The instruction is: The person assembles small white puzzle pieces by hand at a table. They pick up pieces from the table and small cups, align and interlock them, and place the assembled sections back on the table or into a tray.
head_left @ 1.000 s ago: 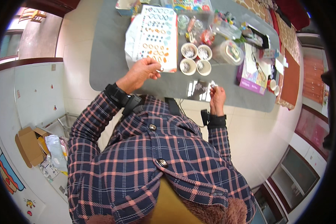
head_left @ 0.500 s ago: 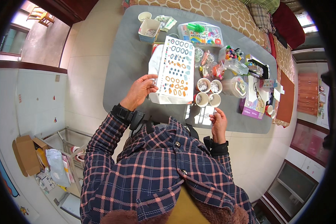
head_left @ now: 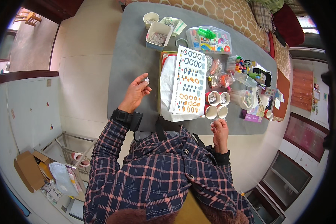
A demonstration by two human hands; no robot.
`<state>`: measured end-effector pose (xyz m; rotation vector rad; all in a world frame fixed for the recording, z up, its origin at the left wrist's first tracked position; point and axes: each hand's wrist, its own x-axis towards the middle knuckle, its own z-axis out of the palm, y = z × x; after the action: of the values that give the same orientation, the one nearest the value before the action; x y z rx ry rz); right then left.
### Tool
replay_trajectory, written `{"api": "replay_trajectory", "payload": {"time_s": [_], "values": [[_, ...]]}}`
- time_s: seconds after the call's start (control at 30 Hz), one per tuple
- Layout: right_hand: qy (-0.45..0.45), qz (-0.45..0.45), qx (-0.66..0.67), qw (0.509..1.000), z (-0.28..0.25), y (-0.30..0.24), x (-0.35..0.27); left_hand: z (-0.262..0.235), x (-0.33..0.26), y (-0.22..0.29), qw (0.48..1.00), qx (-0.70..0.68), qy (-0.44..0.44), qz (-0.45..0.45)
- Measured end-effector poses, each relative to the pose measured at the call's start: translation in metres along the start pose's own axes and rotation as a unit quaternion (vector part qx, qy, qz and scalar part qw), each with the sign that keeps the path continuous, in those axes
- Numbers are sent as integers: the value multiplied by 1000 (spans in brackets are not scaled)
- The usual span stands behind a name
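Observation:
My left hand [head_left: 136,93] is raised over the grey table [head_left: 134,56], pinching a tiny white piece [head_left: 147,80] between thumb and fingertips. It is left of a white sheet [head_left: 189,80] covered with rows of small oval rings, dark above and orange below. My right hand [head_left: 219,128] sits at the table's near edge, fingers closed on a small clear sparkly item [head_left: 214,121], close to several small cups [head_left: 217,105] holding beads.
A white box of small bits [head_left: 159,35] and a round cup [head_left: 151,17] stand at the far left of the table. A clear paint case [head_left: 209,40], markers [head_left: 242,64] and a tape roll [head_left: 246,99] crowd the right. A cardboard box [head_left: 26,170] lies on the floor.
My left hand came off the ring sheet and moved left, now holding a tiny white piece up. The view tilted, so the table sits lower in frame. My right hand stayed at the edge.

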<state>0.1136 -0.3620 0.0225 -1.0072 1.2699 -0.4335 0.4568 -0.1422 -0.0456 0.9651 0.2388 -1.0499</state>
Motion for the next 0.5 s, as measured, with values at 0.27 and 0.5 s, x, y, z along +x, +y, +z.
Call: {"api": "replay_trajectory", "payload": {"time_s": [0.27,0.5], "values": [[32,20,-42,998,24,-2,-6,-24,37,10,999,-24,18,-43],[38,44,-62,996,36,-2,-9,-37,52,10,998,-16,26,-52]]}}
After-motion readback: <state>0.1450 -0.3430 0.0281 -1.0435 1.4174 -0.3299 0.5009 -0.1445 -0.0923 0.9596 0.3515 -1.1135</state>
